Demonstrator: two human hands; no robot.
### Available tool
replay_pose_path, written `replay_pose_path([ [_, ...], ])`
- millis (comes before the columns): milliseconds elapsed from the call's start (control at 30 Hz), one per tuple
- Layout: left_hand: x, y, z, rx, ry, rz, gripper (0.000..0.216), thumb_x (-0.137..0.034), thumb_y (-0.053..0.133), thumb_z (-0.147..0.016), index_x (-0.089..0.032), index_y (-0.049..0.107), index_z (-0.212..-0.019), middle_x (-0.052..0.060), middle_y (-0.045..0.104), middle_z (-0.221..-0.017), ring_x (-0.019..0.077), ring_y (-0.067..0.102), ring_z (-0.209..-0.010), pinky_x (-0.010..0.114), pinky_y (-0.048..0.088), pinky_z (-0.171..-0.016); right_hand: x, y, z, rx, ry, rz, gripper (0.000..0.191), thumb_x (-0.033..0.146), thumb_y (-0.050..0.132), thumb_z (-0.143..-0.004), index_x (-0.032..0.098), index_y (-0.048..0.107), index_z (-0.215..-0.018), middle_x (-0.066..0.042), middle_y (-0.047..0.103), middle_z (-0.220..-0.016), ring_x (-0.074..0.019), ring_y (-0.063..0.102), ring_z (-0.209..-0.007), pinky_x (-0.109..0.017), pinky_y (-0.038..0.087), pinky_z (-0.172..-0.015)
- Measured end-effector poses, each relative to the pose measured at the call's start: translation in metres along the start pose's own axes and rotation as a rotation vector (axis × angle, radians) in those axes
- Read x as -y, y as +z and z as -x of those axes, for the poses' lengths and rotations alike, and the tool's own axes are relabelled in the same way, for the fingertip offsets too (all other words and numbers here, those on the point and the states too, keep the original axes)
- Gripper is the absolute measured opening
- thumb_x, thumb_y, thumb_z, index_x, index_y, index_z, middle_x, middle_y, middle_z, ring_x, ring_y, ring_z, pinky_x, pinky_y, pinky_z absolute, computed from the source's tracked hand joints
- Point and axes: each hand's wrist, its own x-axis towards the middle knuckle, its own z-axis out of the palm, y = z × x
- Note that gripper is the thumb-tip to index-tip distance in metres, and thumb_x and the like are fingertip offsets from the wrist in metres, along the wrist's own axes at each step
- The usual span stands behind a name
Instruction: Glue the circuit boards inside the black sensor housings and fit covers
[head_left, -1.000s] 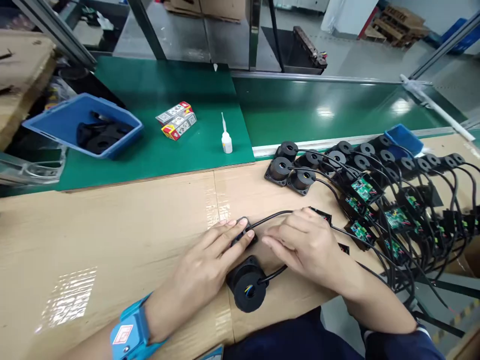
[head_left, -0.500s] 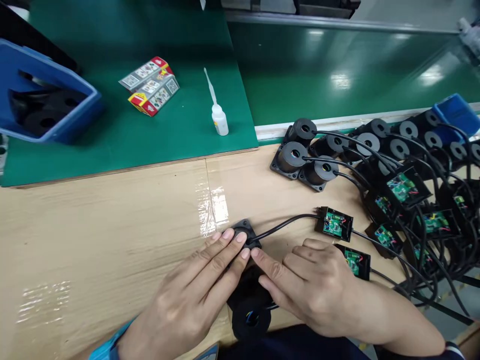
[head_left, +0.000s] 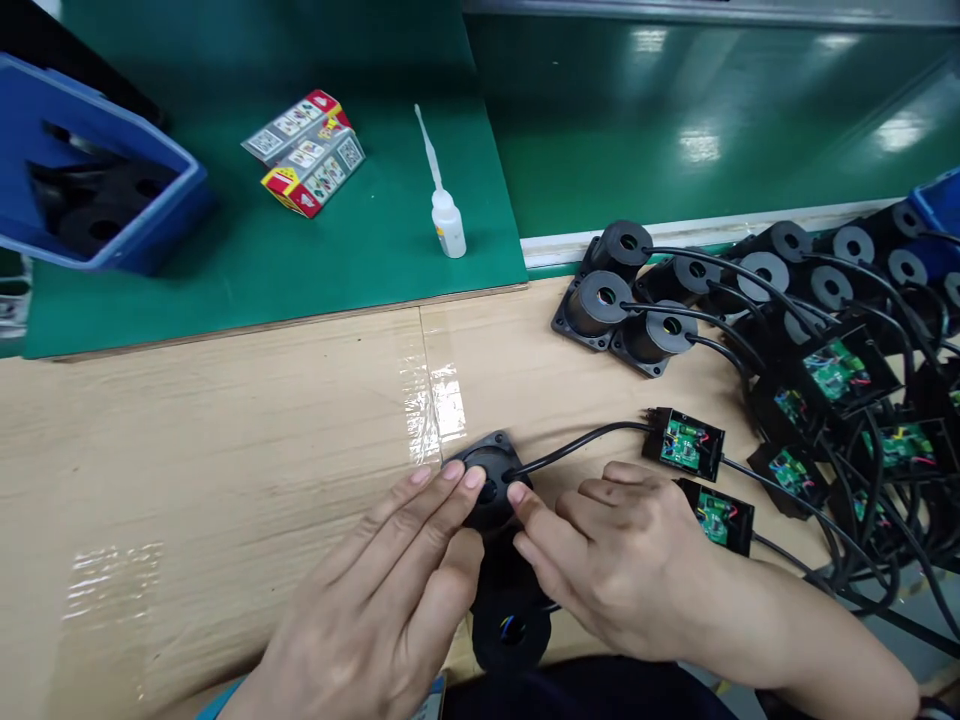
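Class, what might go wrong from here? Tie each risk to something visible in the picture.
1. The left hand rests on a flanged black housing; if that slips, its cable could tug the open circuit-board box.
2. The nearer circuit board lies exposed beside the right hand, which might bump it.
3. Another housing near the bench's front edge might be nudged off.

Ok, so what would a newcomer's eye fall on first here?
Probably the tangle of black cables and green circuit boards crowding the right side. Then the left hand on a black part, front center, with the right hand beside it. The bright carton stands out on the green mat, upper left.
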Motion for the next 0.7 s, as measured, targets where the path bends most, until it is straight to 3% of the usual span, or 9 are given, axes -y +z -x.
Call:
replay_pose_path([
  [100, -0.01, -0.008, 0.006, -0.026, 0.047, -0.016, 0.02, -0.017, 0.057, -0.099, -0.014, 0.071, -0.113, 0.012, 0.072, -0.133, 0.0261, 0.054, -0.144, 0.044, 0.039, -0.127, -0.003, -0.002, 0.001, 0.013, -0.002, -0.014, 0.028, 0.028, 0.052, -0.103, 0.012, 0.068, -0.119, -0.001, 0.072, -0.074, -0.02, 0.068, -0.061, -0.039, 0.045, -0.055],
  [233, -0.019, -0.003, 0.017, -0.103, 0.349, 0.015, 0.015, -0.035, 0.077, -0.089, -0.029, 0.074, -0.103, -0.003, 0.074, -0.129, 0.0199, 0.062, -0.133, 0.033, 0.047, -0.119, -0.005, -0.002, 0.001, 0.041, 0.01, -0.02, 0.028, 0.03, 0.049, -0.105, 0.013, 0.068, -0.118, -0.001, 0.074, -0.074, -0.0203, 0.071, -0.065, -0.037, 0.047, -0.056],
  [333, -0.021, 0.005, 0.023, -0.064, 0.459, 0.002, 0.02, -0.036, 0.074, -0.092, -0.027, 0.076, -0.11, 0.0, 0.074, -0.128, 0.0208, 0.064, -0.127, 0.035, 0.043, -0.12, -0.004, -0.001, 0.002, 0.048, 0.021, 0.0, 0.031, 0.032, 0.046, -0.107, 0.013, 0.068, -0.118, -0.001, 0.074, -0.073, -0.0198, 0.072, -0.065, -0.037, 0.048, -0.057],
  [467, -0.027, 0.009, 0.03, -0.003, 0.344, -0.005, 0.028, -0.022, 0.056, -0.102, -0.016, 0.074, -0.122, 0.01, 0.074, -0.129, 0.0218, 0.065, -0.123, 0.039, 0.035, -0.125, -0.002, 0.001, 0.001, -0.004, 0.018, 0.02, 0.028, 0.031, 0.049, -0.105, 0.013, 0.07, -0.111, -0.001, 0.074, -0.073, -0.0202, 0.071, -0.063, -0.037, 0.046, -0.054],
  [600, -0.038, 0.012, 0.036, 0.007, 0.2, -0.043, 0.035, -0.016, 0.047, -0.103, -0.014, 0.072, -0.127, 0.011, 0.071, -0.136, 0.0235, 0.055, -0.14, 0.04, 0.025, -0.129, -0.001, 0.002, 0.0, -0.01, 0.03, 0.002, 0.023, 0.029, 0.053, -0.103, 0.014, 0.07, -0.103, -0.001, 0.074, -0.071, -0.0192, 0.07, -0.063, -0.035, 0.042, -0.052],
  [700, -0.044, 0.015, 0.038, 0.005, 0.184, -0.101, 0.037, -0.013, 0.044, -0.103, -0.014, 0.072, -0.128, 0.01, 0.07, -0.139, 0.0236, 0.043, -0.152, 0.04, 0.022, -0.131, -0.001, 0.002, 0.0, -0.018, 0.038, 0.011, 0.023, 0.03, 0.053, -0.103, 0.015, 0.071, -0.101, 0.0, 0.071, -0.067, -0.0176, 0.067, -0.061, -0.033, 0.041, -0.052],
])
